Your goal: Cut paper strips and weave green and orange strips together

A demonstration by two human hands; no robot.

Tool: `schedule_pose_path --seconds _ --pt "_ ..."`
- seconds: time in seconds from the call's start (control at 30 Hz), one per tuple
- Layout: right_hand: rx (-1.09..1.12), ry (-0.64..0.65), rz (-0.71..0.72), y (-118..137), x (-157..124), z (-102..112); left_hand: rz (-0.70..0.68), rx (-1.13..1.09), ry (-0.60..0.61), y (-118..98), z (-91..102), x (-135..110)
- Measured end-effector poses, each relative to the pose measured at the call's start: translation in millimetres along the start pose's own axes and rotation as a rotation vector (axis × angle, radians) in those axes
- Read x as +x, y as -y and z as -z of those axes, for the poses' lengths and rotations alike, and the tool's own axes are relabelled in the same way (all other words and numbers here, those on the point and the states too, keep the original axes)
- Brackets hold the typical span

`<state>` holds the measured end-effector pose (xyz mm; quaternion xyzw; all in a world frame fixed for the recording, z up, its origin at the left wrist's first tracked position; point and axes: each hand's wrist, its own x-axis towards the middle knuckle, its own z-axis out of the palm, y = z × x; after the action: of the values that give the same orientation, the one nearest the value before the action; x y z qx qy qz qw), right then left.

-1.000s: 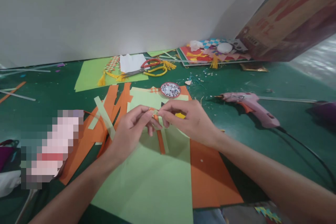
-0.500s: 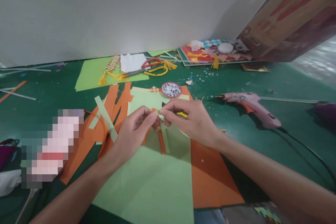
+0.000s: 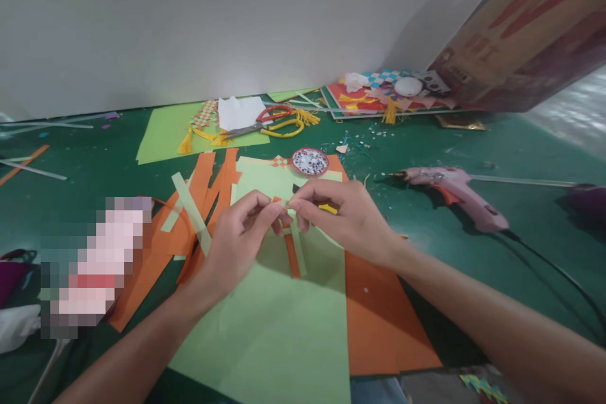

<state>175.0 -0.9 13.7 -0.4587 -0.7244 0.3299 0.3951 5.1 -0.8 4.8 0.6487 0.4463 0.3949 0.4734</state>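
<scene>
My left hand (image 3: pixel 239 237) and my right hand (image 3: pixel 338 214) meet above a light green paper sheet (image 3: pixel 274 328), fingertips pinched together. Between them they hold an orange paper strip (image 3: pixel 291 255) and a light green strip (image 3: pixel 298 249), which hang down crossed from the pinch. An orange sheet (image 3: pixel 383 322) lies under the green one on the right. Several loose orange and green strips (image 3: pixel 199 202) lie just left of my left hand. A small round dish of googly eyes (image 3: pixel 309 161) sits beyond my fingers.
A pink glue gun (image 3: pixel 452 192) with a black cord lies to the right on the green table. Red-handled scissors (image 3: pixel 265 118), yellow tassels and white paper lie on a green sheet at the back. A cardboard box (image 3: pixel 525 31) leans at far right. A blurred object (image 3: pixel 95 265) sits left.
Both hands stay pinched on the strips. The fingers have shifted slightly and the hanging strips have moved a little under them.
</scene>
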Motion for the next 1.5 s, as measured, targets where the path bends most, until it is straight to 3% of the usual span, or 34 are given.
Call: schedule_pose_path --seconds 0.83,1.5 --pt "0.125 0.054 -0.033 1.7 1.4 0.3 -0.008 -0.001 0.034 1.3 -0.4 -1.0" --pt "0.059 0.104 0.018 3.0 2.6 6.0 -0.037 0.056 0.119 -2.9 1.1 -3.2"
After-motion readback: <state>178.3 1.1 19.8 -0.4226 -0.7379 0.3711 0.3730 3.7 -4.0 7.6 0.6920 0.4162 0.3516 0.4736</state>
